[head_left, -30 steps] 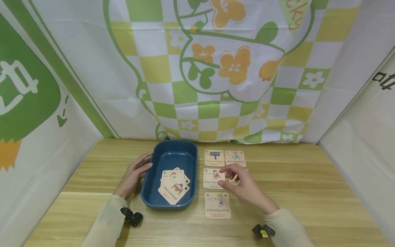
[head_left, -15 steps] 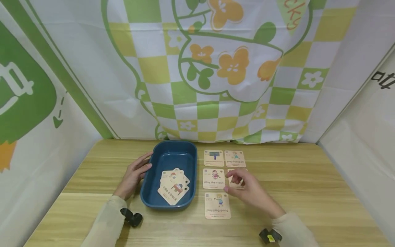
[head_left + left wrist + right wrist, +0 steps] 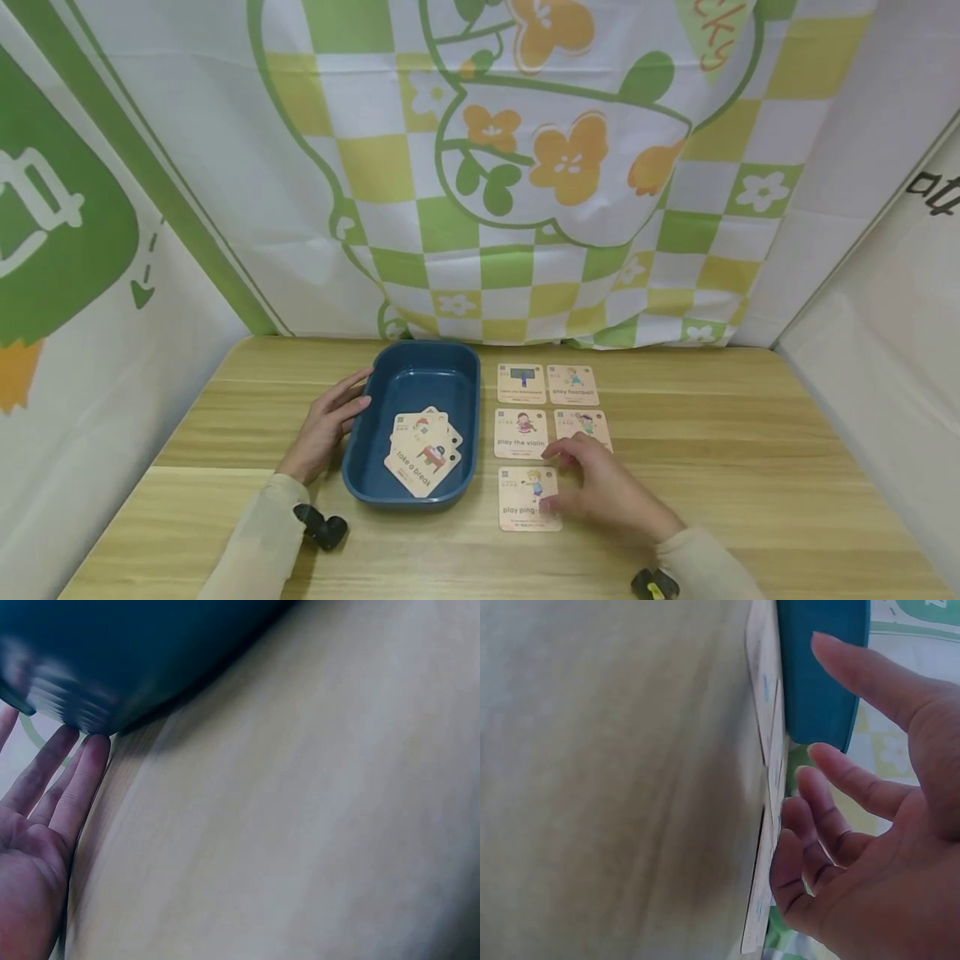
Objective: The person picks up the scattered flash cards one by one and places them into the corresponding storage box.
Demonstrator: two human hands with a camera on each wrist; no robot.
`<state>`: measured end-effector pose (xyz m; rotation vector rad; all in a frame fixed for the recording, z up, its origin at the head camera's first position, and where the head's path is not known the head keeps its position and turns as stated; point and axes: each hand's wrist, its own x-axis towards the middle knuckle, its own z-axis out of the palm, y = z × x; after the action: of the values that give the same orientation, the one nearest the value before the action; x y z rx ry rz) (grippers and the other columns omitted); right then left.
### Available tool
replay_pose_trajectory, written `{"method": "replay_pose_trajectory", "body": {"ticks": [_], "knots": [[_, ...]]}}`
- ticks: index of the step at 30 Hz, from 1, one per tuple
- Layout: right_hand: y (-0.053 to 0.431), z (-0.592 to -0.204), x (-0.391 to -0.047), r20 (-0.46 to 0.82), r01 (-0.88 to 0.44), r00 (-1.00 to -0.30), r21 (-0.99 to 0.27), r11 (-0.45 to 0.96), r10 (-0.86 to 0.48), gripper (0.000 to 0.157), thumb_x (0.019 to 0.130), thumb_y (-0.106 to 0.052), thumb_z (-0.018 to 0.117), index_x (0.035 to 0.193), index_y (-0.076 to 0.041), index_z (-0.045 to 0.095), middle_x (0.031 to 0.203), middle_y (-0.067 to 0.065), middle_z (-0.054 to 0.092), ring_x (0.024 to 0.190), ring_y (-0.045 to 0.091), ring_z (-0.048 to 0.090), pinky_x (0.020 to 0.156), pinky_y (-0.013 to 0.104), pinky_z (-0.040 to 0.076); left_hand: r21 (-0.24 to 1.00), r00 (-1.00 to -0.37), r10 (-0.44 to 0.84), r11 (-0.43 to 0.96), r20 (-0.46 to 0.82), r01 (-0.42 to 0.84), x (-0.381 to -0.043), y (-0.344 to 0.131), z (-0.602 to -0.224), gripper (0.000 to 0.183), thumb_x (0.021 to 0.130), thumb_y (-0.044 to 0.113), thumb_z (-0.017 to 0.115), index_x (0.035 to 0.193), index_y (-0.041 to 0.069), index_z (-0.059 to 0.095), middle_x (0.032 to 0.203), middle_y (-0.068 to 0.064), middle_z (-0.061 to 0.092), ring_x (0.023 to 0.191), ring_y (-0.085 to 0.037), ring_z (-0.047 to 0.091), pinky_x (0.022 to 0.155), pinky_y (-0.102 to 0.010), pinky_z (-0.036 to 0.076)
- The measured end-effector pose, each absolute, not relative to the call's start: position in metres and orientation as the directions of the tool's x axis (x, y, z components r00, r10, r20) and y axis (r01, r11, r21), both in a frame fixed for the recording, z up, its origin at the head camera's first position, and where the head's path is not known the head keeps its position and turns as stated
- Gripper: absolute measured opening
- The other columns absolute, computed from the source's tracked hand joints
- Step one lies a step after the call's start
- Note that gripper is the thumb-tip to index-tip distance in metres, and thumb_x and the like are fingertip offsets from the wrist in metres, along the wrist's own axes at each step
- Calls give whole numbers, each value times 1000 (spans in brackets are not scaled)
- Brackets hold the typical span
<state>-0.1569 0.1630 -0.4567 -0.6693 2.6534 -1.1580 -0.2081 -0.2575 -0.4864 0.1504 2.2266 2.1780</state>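
Note:
My left hand [image 3: 321, 429] rests against the left side of a blue tray [image 3: 411, 392]; in the left wrist view its straight fingers touch the tray wall. Several picture cards lie in the tray, a "take a break" card [image 3: 415, 475] on top. Over the right part of the "play ping-pong" card [image 3: 517, 492] hovers my right hand [image 3: 603, 492], thumb and fingers apart, nothing between them. Beyond it lie the "play the violin" card [image 3: 516, 444] and a card with a child figure [image 3: 581, 419], its lower part hidden by the hand.
Farther back on the wooden table [image 3: 697, 442] lie a "play football" card [image 3: 572, 390] and a card with a dark board picture [image 3: 521, 392]. A patterned cloth [image 3: 510, 283] hangs behind the table. Each wrist carries a small black camera.
My right hand has shifted from beside the "play the violin" card toward the front, over the "play ping-pong" card. The card it had covered shows more. My left hand stays on the tray.

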Motion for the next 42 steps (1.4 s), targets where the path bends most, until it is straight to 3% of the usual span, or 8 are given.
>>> {"method": "replay_pose_trajectory", "body": {"ticks": [10,20,42], "knots": [[163,-460,-156,-7,-405,-854,-618,674,-520,70,62,-38,97,119,-8,68,96,-2,52,90,17,45,82,34,44,998,-995,87,33,53,56,-209,-258,-486,57,105,21,58,156,4,38,152,-27,40,117,-20,62,89,-27,56],[164,-457,-155,-20,-420,-854,-562,712,-520,81,53,-42,99,120,-8,67,97,-3,51,91,17,44,83,38,44,998,-995,84,30,49,51,-209,-257,-485,59,104,21,59,156,2,37,152,-28,40,115,-17,63,88,-26,56],[160,-457,-157,-51,-401,-845,-596,695,-532,77,53,-34,100,114,-10,59,97,0,48,91,18,42,81,35,43,998,-994,90,19,60,62,-208,-258,-486,58,104,20,59,156,4,39,151,-29,41,114,-18,64,87,-26,56]]}}
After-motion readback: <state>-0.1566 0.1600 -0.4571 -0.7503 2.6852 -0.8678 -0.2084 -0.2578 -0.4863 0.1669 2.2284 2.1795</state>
